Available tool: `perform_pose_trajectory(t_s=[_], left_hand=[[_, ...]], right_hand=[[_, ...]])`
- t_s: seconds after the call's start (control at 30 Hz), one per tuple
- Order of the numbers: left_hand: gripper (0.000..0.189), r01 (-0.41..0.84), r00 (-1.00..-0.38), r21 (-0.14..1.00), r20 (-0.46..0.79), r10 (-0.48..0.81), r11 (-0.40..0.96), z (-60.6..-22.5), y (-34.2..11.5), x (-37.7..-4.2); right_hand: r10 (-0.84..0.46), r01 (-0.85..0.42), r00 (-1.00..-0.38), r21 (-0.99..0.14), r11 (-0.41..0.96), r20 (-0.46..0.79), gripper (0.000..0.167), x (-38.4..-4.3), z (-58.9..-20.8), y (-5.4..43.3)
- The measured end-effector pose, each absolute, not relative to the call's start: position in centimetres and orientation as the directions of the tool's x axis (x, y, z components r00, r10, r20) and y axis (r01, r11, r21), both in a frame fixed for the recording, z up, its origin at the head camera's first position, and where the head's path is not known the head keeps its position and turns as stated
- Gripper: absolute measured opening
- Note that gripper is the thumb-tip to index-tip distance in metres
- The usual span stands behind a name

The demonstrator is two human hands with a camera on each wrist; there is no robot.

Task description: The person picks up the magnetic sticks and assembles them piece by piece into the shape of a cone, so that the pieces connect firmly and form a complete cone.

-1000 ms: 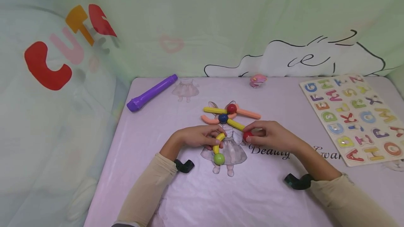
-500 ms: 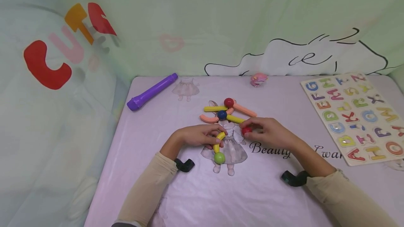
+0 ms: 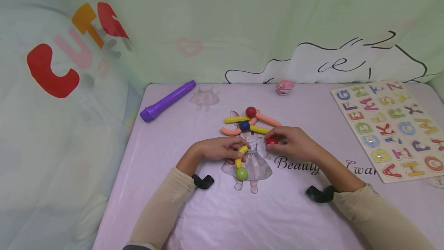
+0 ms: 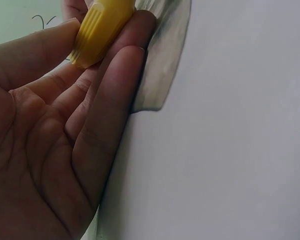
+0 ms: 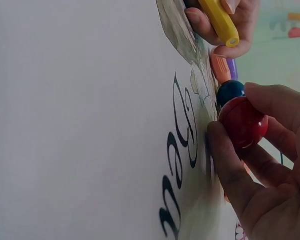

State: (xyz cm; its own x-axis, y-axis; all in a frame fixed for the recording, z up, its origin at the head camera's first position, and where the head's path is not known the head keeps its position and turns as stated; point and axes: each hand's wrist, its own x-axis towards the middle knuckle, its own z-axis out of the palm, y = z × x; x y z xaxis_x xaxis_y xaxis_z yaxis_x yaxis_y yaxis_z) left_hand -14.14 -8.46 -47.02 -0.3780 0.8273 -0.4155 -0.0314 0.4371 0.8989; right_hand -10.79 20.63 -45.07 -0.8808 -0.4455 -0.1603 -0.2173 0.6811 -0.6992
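Observation:
My left hand pinches a curved yellow rod between thumb and fingers. A green ball is joined to that rod's near end. In the right wrist view the rod's free end shows a small round metal tip. My right hand holds a red ball between thumb and fingertips. The ball meets the end of a straight yellow rod, which runs to a blue ball. A curved orange rod joins the blue ball's left side. Behind lie another red ball, a yellow rod and a straight orange rod.
A purple toy microphone lies at the back left. A small pink toy sits by the back edge. On the right lies a wooden alphabet board. The table has a printed cloth.
My right hand has shifted slightly away from me and left with the red ball. The joined rods and balls have swung slightly, the far red ball moving left and back. My left hand stays put.

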Motion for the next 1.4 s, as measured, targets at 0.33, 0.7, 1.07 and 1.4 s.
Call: perform_pose_trajectory(t_s=[0.33, 0.7, 1.07, 1.4], left_hand=[[0.043, -0.037, -0.374, 0.904, -0.408, 0.833, 0.426, -47.13, -8.48, -14.07], [0.043, -0.022, -0.376, 0.899, -0.414, 0.829, 0.438, -47.17, -8.52, -14.09], [0.045, -0.041, -0.384, 0.898, -0.419, 0.823, 0.438, -46.95, -8.51, -14.15], [0.046, -0.029, -0.392, 0.895, -0.421, 0.818, 0.446, -47.11, -8.54, -14.22]], right_hand=[[-0.452, -0.240, -0.877, -0.665, 0.707, -0.164, 0.020, -10.95, -45.05, 20.18], [-0.437, -0.219, -0.877, -0.645, 0.732, -0.198, 0.017, -10.88, -44.79, 20.36], [-0.375, -0.194, -0.905, -0.591, 0.783, -0.200, 0.030, -11.06, -45.10, 20.40], [-0.354, -0.197, -0.918, -0.571, 0.797, -0.177, 0.044, -11.17, -44.85, 20.29]])
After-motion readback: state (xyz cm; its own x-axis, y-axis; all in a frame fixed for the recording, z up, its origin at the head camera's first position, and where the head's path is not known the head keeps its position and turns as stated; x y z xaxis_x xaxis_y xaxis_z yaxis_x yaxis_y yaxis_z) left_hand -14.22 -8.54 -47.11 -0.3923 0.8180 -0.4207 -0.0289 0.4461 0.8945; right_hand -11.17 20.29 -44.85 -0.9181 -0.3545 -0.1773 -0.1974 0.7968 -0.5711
